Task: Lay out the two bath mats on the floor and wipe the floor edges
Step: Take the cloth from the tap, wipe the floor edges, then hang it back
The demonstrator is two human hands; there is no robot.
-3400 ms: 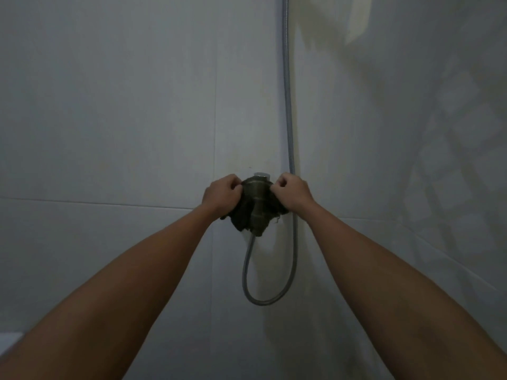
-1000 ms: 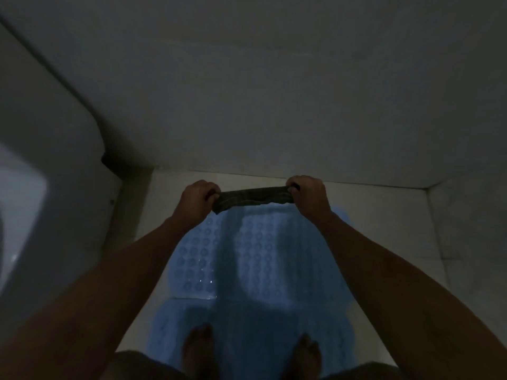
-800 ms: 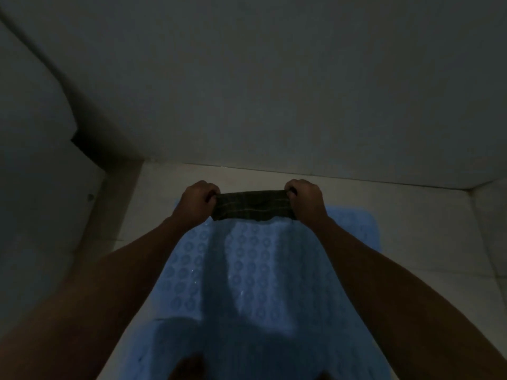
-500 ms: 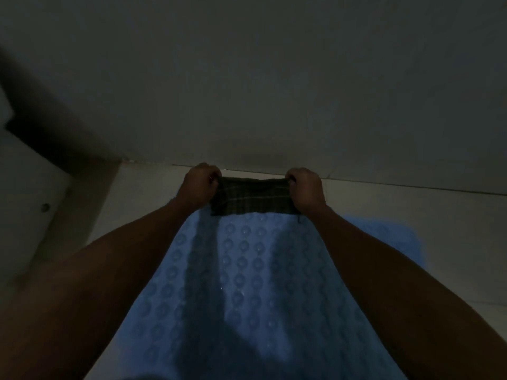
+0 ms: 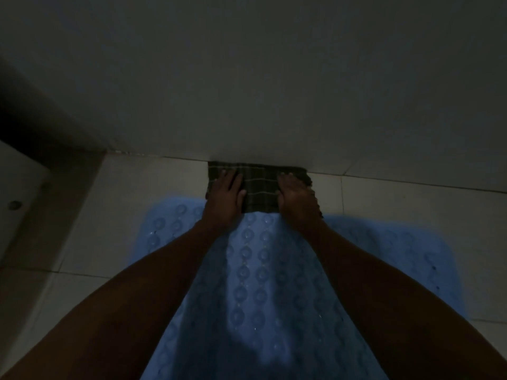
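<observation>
A dark plaid cloth (image 5: pixel 260 185) lies flat on the pale tiled floor (image 5: pixel 131 201), its far edge against the foot of the wall. My left hand (image 5: pixel 226 192) presses down on its left half with the fingers spread. My right hand (image 5: pixel 297 196) presses on its right half, palm down. A blue bath mat (image 5: pixel 258 283) with round suction bumps lies on the floor under my forearms, its far edge just behind the cloth. Only one mat shows in the head view.
A grey wall (image 5: pixel 274 78) fills the upper half of the view. A pale fixture (image 5: pixel 19 193) with a round bolt cap stands at the left, with a dark gap behind it. Bare tiles border the mat on both sides.
The cloth, held stretched in the air between both fists, has come down onto the floor at the wall's foot. Both hands have let go of its ends and lie flat on it.
</observation>
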